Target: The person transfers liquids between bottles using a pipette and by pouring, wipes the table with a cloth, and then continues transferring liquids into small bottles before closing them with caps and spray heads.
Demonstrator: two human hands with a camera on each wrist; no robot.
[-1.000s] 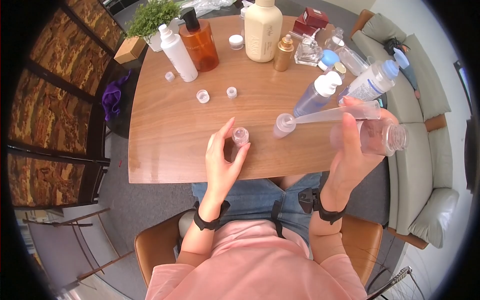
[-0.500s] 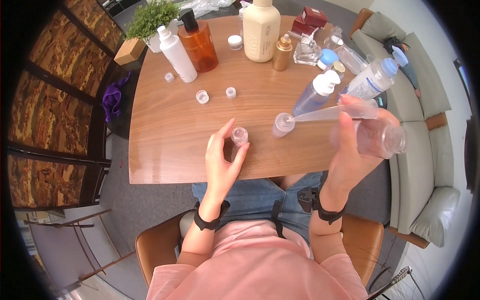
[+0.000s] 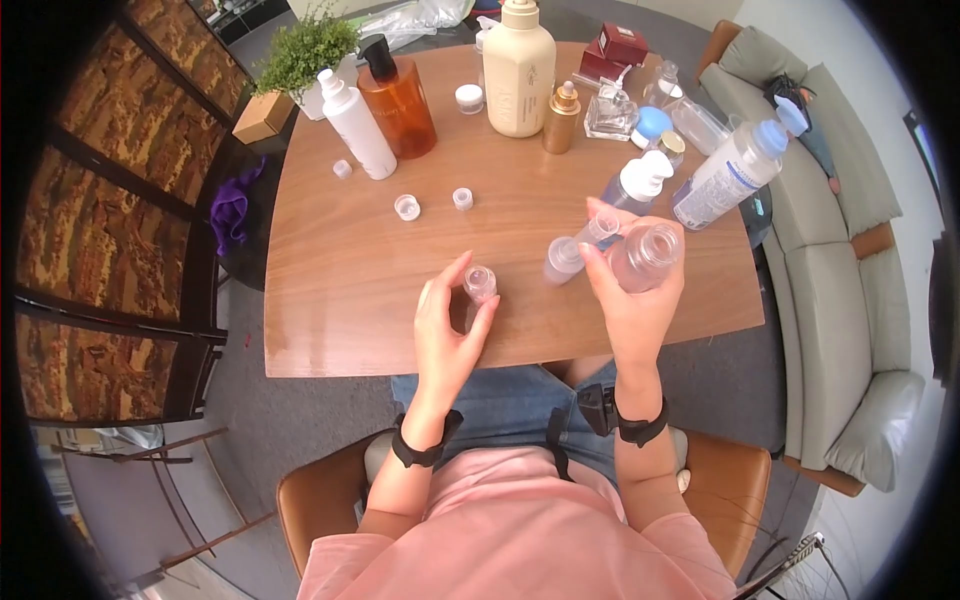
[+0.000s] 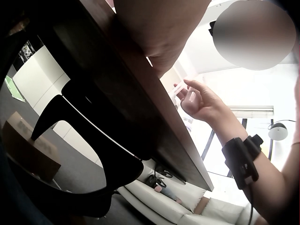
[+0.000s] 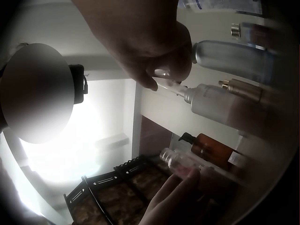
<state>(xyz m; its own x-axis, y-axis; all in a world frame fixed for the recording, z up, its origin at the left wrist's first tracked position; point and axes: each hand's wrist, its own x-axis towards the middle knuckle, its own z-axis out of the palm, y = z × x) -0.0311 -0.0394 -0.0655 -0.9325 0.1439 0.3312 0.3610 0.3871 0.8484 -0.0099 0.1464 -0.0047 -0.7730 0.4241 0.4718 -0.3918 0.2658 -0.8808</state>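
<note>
Left of the wooden table [image 3: 345, 325], a patterned folding screen [image 3: 105, 240] — then a purple cloth [image 3: 230, 215]. On the table's near half, the left hand [image 3: 443, 325] curls thumb and fingers around a small clear bottle [image 3: 480, 284]. Right of the table's middle stands a frosted bottle [image 3: 562, 264], a clear tube [image 3: 602, 229] at its mouth. Over the table's right side — the right hand [image 3: 635, 318], wrapped around that tube and a larger bottle [image 3: 645, 262]. Right of the table runs a pale sofa [image 3: 820, 300].

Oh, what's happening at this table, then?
Someone is sitting working at a table. The left hand holds a small clear vial. The right hand grips an uncapped clear bottle and a translucent tube, whose lower end is at the mouth of a frosted bottle. Small caps lie farther back.
</note>
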